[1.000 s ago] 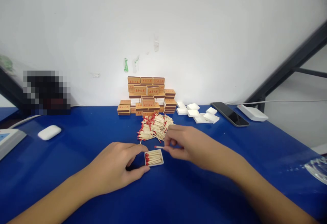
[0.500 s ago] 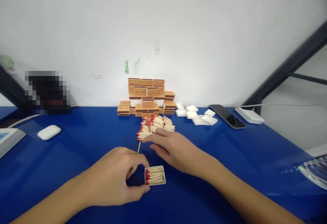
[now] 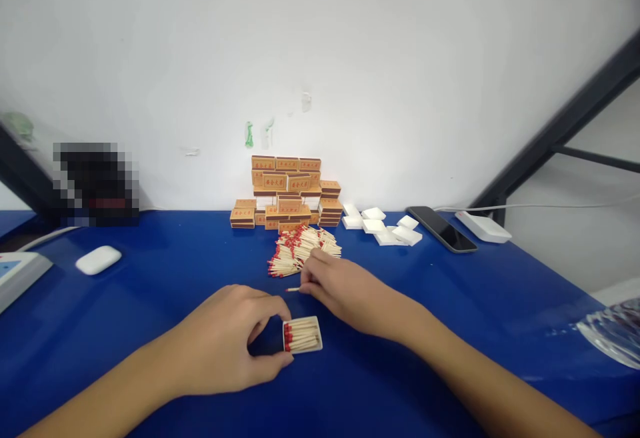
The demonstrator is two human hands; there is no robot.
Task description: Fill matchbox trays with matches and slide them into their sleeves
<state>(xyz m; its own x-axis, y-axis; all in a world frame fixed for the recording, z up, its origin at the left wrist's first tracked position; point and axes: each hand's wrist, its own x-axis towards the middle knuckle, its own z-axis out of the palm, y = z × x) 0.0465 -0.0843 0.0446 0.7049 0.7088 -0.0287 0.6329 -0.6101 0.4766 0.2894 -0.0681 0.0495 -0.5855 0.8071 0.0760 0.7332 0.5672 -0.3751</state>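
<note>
My left hand [image 3: 240, 341] grips a small white matchbox tray [image 3: 321, 338] by its left end, thumb on the near corner and a finger on the far one. Red-headed matches [image 3: 303, 335] lie side by side in the tray, heads to the left. Between the thumb and fingers of my right hand [image 3: 340, 285] is a single match [image 3: 293, 289], its red head pointing left. Just beyond that hand spreads a loose heap of matches [image 3: 295, 251].
Stacked orange matchboxes [image 3: 287, 211] stand against the wall behind the heap. White empty trays [image 3: 383, 228], a phone [image 3: 443, 229] and a white box-shaped device [image 3: 483, 227] lie to the right. A white rounded case [image 3: 99, 260] rests at left on the blue table [image 3: 165, 291].
My right hand's fingers have closed on a match that lay by the heap; it has turned from pointing away to lying sideways. The left hand keeps its grip on the tray.
</note>
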